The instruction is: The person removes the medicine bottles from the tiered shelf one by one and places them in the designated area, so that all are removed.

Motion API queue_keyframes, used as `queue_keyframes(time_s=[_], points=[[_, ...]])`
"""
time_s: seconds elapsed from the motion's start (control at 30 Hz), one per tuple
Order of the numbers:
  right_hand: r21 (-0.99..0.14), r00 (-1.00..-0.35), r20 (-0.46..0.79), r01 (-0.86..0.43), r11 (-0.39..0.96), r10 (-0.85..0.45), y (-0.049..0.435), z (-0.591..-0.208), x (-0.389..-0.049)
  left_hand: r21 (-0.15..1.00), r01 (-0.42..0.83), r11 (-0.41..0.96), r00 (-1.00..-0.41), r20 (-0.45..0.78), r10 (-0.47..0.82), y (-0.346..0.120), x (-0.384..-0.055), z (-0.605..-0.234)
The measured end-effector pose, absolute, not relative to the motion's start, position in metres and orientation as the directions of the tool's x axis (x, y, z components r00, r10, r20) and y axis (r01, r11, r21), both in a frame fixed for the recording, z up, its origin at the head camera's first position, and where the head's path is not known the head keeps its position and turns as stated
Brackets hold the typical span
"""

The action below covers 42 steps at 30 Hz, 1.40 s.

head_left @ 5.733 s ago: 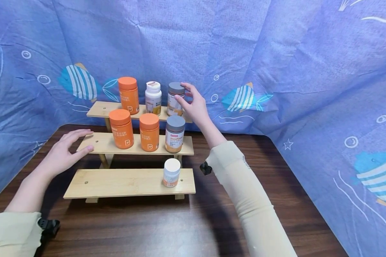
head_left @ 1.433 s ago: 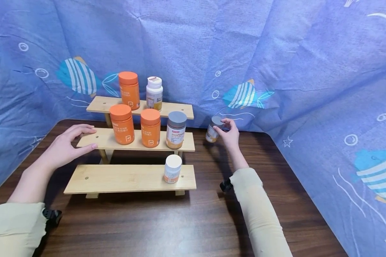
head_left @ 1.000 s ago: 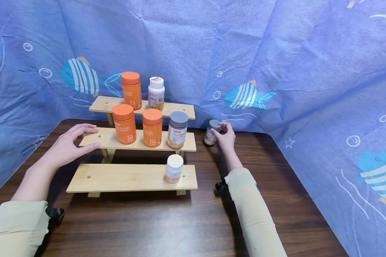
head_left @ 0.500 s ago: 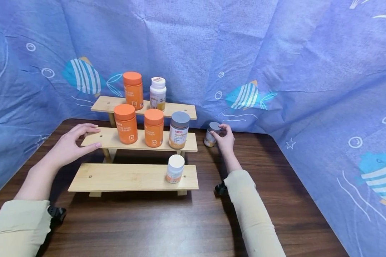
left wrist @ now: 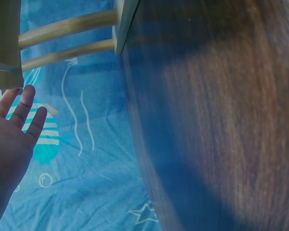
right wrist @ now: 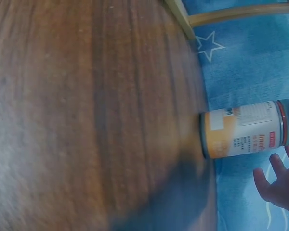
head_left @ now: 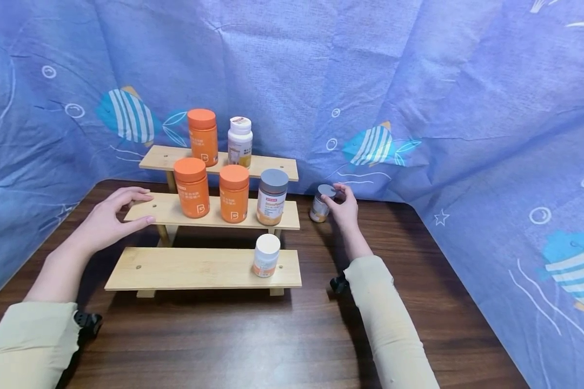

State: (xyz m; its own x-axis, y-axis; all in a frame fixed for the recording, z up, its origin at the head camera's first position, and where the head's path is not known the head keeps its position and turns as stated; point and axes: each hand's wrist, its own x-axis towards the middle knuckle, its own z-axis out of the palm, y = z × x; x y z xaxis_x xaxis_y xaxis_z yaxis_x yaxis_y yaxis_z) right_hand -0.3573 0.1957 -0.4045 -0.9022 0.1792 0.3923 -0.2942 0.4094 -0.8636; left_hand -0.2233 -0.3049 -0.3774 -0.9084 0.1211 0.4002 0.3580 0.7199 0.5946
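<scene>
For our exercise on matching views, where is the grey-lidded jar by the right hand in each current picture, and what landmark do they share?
Head: the grey-lidded jar stands right of the wooden stand, by the right hand.
Left wrist: not in it.
Right wrist: the grey-lidded jar is at right, about mid-height, shown sideways, lid near the right edge.
Shared landmark: the dark wooden table.

Head view bright; glare on table (head_left: 243,335), shadow beneath shelf (head_left: 190,267). Wrist views dimmer, soft, broadly shadowed; table edge bowed.
</scene>
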Motion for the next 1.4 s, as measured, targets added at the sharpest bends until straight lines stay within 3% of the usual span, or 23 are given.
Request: queue_keyframes(time_s=[0.4,0.63,1.07,1.4], points=[[-0.882,-0.920,0.374,-0.315,0.350,0.113,0.195,-0.368,-0.347,0.587,0.357,0.726,-0.907,0.403,0.120,-0.304,-0.223,-0.377],[-0.880,-0.943,0.327,-0.280,0.384,0.063,0.195,-0.349,-0.345,0.583,0.349,0.733,-0.913,0.390,0.124,-0.306,-0.222,-0.376],[-0.923,-0.975,0.222,-0.206,0.325,0.012,0.191,-0.307,-0.334,0.589,0.340,0.733,-0.918,0.376,0.124,-0.305,-0.223,-0.373],[-0.907,-0.967,0.251,-0.249,0.340,-0.038,0.179,-0.286,-0.338,0.590,0.332,0.736,-0.922,0.368,0.121,-0.305,-0.223,-0.374]])
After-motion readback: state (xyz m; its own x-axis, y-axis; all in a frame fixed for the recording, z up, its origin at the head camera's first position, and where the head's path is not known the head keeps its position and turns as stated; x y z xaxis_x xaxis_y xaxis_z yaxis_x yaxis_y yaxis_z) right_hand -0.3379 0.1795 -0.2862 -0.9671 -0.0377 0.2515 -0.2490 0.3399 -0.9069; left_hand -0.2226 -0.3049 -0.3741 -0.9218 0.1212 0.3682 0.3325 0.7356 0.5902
